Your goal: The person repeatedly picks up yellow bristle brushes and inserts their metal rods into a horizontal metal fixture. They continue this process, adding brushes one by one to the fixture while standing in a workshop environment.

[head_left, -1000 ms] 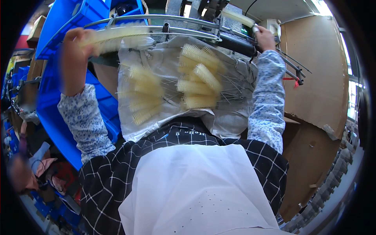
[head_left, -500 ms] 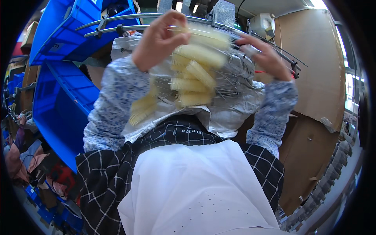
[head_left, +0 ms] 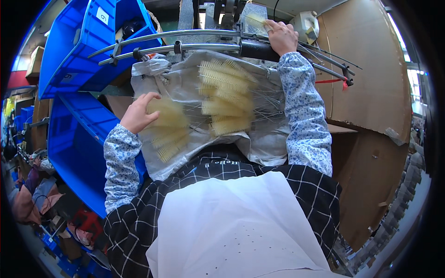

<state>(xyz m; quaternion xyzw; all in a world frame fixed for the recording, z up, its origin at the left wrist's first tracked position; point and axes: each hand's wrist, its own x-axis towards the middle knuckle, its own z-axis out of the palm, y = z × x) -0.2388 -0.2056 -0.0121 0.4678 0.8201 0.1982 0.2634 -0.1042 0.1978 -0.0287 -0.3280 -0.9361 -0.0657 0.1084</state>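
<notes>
My right hand (head_left: 282, 37) is up at the metal machine (head_left: 185, 28), its fingers closed on a bottle-type brush whose pale bristled head (head_left: 254, 20) sticks out to the left. Beside the left pile of yellow bristle brushes (head_left: 169, 132), my left hand (head_left: 140, 113) is open, thumb and fingers apart at the pile's upper edge. Those brushes are blurred, and I cannot tell whether the fingertips touch them. A second pile of yellow brushes (head_left: 227, 95) lies in the middle on a silver-grey sheet (head_left: 181, 76) over my lap, thin wire stems (head_left: 266, 106) pointing right.
Curved metal rails (head_left: 185, 47) cross just beyond the brushes. Blue plastic bins (head_left: 69, 153) stand at the left. Large cardboard sheets (head_left: 366, 69) stand at the right, and a white plastic jug (head_left: 306, 24) sits behind my right hand. Another person works at the far left.
My left hand has come down and left from the machine to the left pile and opened. My right hand has moved up and slightly left, with a brush now in it.
</notes>
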